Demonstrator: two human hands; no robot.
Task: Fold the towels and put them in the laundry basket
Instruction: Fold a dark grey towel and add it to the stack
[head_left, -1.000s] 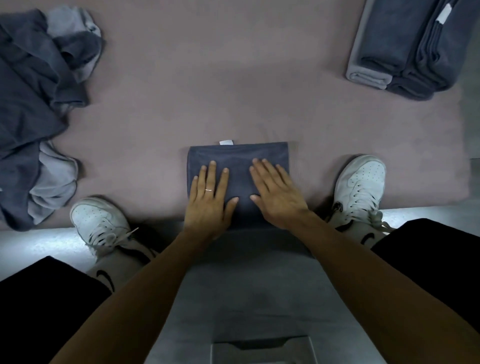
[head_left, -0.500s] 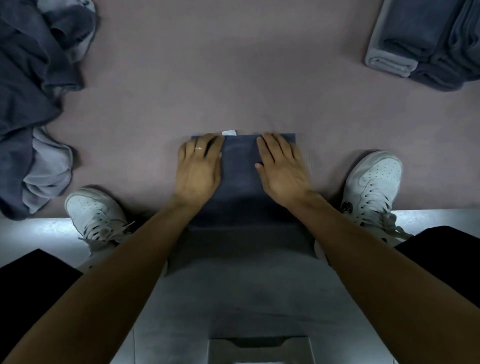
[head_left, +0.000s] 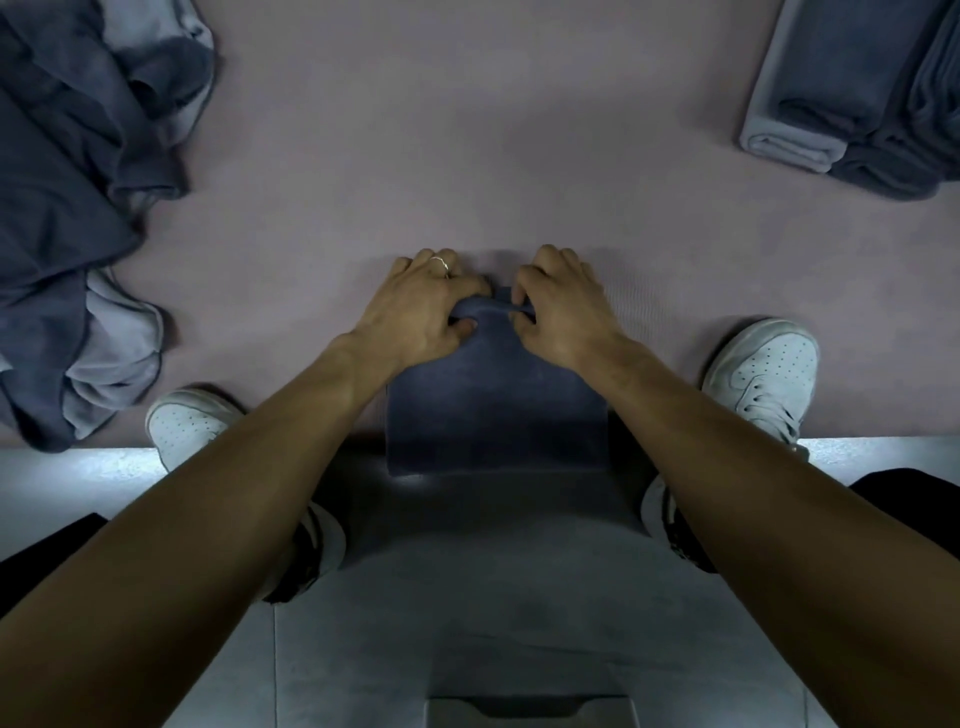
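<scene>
A folded dark blue towel (head_left: 496, 410) lies on the pink mat (head_left: 467, 156) between my feet, its near edge over the mat's border. My left hand (head_left: 421, 306) grips the towel's far left corner with curled fingers, a ring on one finger. My right hand (head_left: 563, 306) grips the far right corner the same way. The cloth bunches up between the two hands. A heap of unfolded dark and light grey towels (head_left: 72, 208) lies at the left. A stack of folded towels (head_left: 857, 93) sits at the top right. No laundry basket is plainly visible.
My white sneakers (head_left: 763, 374) (head_left: 187, 421) stand either side of the towel at the mat's near edge. Grey floor (head_left: 467, 597) lies below the mat. A grey rimmed object (head_left: 530, 712) shows at the bottom edge.
My hands slid from flat on the towel's middle up to its far edge, then curled and took hold of the far corners, bunching the cloth.
</scene>
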